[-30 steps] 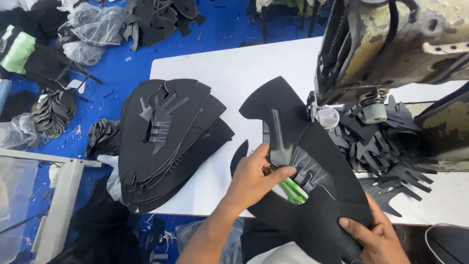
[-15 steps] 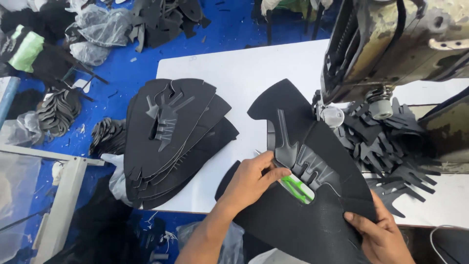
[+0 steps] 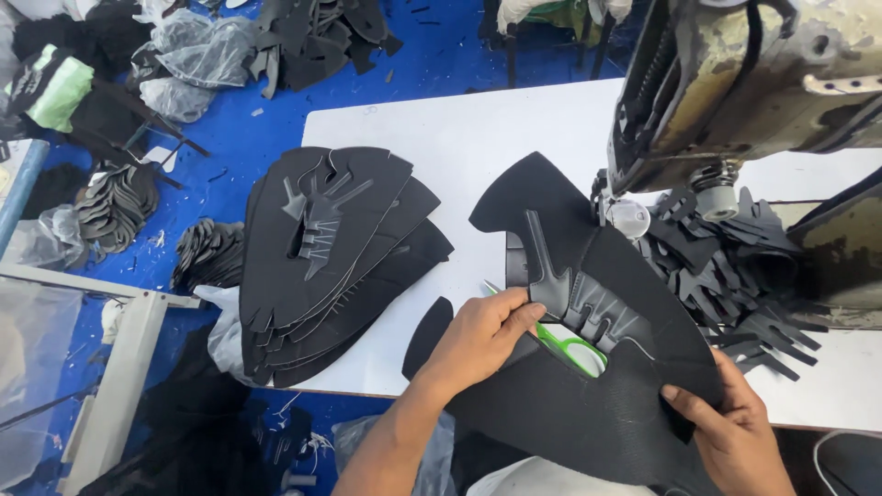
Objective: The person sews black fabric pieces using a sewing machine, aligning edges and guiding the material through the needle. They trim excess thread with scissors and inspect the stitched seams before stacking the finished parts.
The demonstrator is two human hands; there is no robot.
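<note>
A large black fabric shoe panel [image 3: 597,266] with a grey branched overlay [image 3: 588,294] lies on the white table, its far end under the sewing machine's [image 3: 735,92] foot. My left hand [image 3: 482,335] pinches the panel's left edge beside the overlay. Green-handled snips [image 3: 570,347] show through the panel's opening next to those fingers. My right hand [image 3: 730,432] grips the panel's near right corner.
A stack of finished black panels [image 3: 331,248] sits on the white table [image 3: 459,138] to the left. Loose black overlay pieces [image 3: 735,266] are piled to the right of the machine. Bags and black scraps [image 3: 175,83] litter the blue floor.
The panel has slid up and right toward the machine's foot. Both hands moved along with it, keeping their grip on its edges.
</note>
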